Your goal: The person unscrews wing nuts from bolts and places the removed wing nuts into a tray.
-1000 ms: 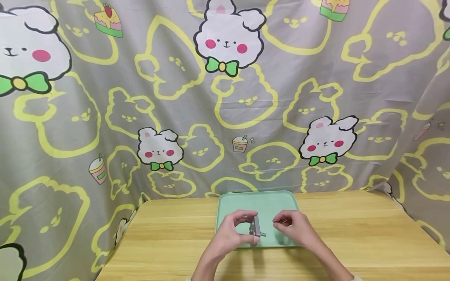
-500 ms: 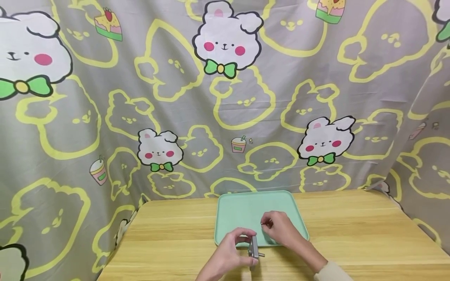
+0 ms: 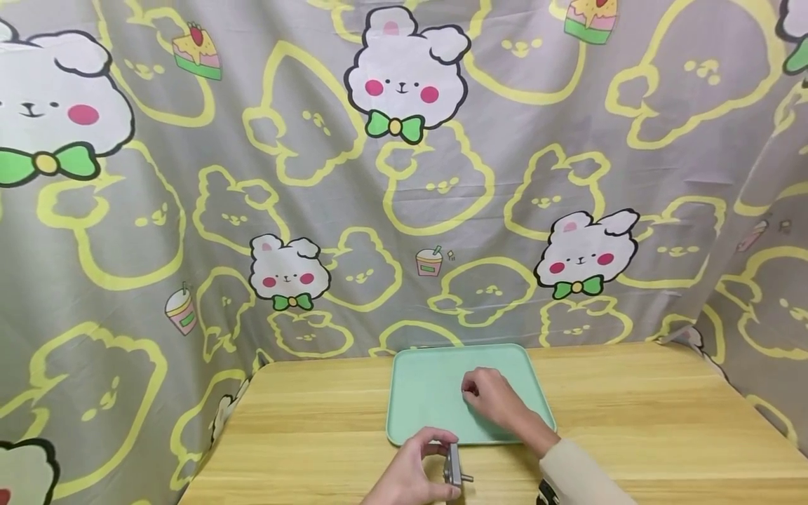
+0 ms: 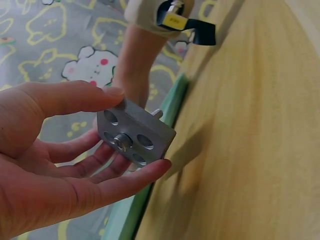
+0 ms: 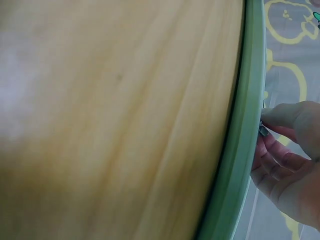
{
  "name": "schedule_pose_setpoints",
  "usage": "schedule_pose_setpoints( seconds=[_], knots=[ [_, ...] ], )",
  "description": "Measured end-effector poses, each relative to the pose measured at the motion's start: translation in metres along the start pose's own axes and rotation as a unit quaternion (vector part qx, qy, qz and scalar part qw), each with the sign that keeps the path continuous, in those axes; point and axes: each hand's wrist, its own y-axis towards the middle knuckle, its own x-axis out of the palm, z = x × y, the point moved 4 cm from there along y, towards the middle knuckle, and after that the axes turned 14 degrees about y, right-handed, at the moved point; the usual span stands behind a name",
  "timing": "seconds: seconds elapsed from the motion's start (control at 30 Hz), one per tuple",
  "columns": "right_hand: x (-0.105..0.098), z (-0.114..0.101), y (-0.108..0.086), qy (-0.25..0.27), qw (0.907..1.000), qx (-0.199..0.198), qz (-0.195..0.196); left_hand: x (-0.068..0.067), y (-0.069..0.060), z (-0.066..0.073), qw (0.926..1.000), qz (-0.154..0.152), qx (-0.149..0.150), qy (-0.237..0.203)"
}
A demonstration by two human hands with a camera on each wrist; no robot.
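Note:
My left hand (image 3: 413,468) grips a grey metal block (image 3: 452,463) by its edges, thumb on one side and fingers on the other, in front of the tray. In the left wrist view, the block shows several round holes, and a bolt (image 4: 122,142) sits in its middle. A thin shank (image 4: 157,114) sticks out from the far side. Over the mint-green tray (image 3: 423,379) is my right hand (image 3: 495,396), fingers curled. Its thumb and fingers pinch a small dark metal piece (image 5: 263,131) in the right wrist view; most of that piece is hidden, so its kind is unclear.
The tray lies on a wooden table (image 3: 315,414), towards the back. Behind and on both sides hangs a grey curtain (image 3: 379,210) with rabbit prints. A dark strap (image 4: 202,31) is worn on the right wrist.
My left hand has come down and nearer with the block, from over the tray to in front of it. The right hand has moved left and slightly farther over the tray.

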Motion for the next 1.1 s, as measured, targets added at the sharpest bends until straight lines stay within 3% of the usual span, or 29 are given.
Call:
schedule_pose_setpoints(
  seconds=[0.2,0.43,0.57,0.83,1.1],
  knots=[
    [0.0,-0.004,0.004,0.001,0.9996,-0.018,-0.019,0.005,0.0,-0.001,0.9999,-0.001,0.012,-0.006],
    [-0.003,-0.001,0.002,0.02,0.9994,0.017,-0.023,0.01,0.002,0.001,1.0,-0.001,0.004,-0.004],
    [-0.005,-0.001,-0.002,0.031,0.999,0.016,-0.028,0.012,0.003,0.0,1.0,-0.003,0.003,-0.009],
    [-0.017,-0.008,-0.019,0.009,0.9999,0.008,-0.008,0.022,0.01,0.001,0.9979,-0.017,0.013,-0.061],
    [-0.04,-0.022,-0.045,0.001,0.9996,0.02,-0.021,0.03,0.016,0.003,0.9994,0.0,0.032,-0.015]
  ],
)
